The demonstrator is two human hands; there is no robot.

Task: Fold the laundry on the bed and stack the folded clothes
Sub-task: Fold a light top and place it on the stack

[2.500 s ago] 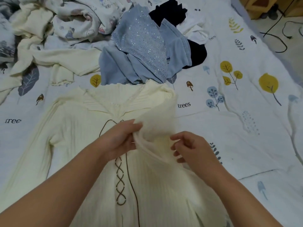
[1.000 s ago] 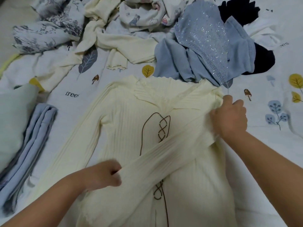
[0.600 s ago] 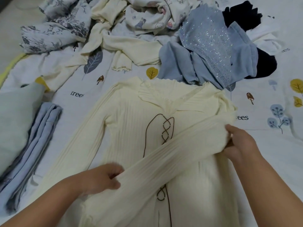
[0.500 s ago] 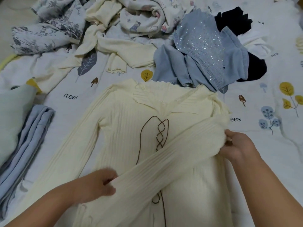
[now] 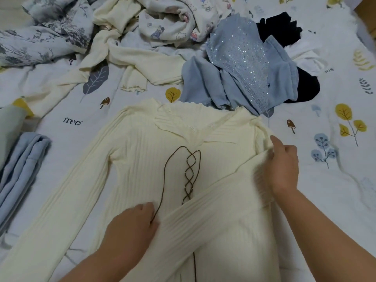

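Note:
A cream ribbed sweater (image 5: 140, 163) with brown lacing down its front lies flat on the bed. Its right sleeve (image 5: 215, 206) is folded diagonally across the chest. My left hand (image 5: 132, 231) rests flat on the sweater's lower front, beside the sleeve's cuff end. My right hand (image 5: 284, 165) presses on the sleeve's fold at the right shoulder, fingers fairly straight. The left sleeve (image 5: 61, 208) stretches out toward the lower left.
Folded light blue clothes (image 5: 18, 176) and a pale green item (image 5: 8, 131) lie at the left. Unfolded laundry is piled at the back: a sparkly blue garment (image 5: 242, 64), cream top (image 5: 134, 64), cartoon-print fabric (image 5: 173, 23), floral fabric (image 5: 40, 31), black items (image 5: 305, 86). Printed bedsheet (image 5: 335, 180) at right.
The right sleeve has been laid down across the chest. My left hand let go of the cuff and now lies flat. My right hand moved onto the shoulder fold.

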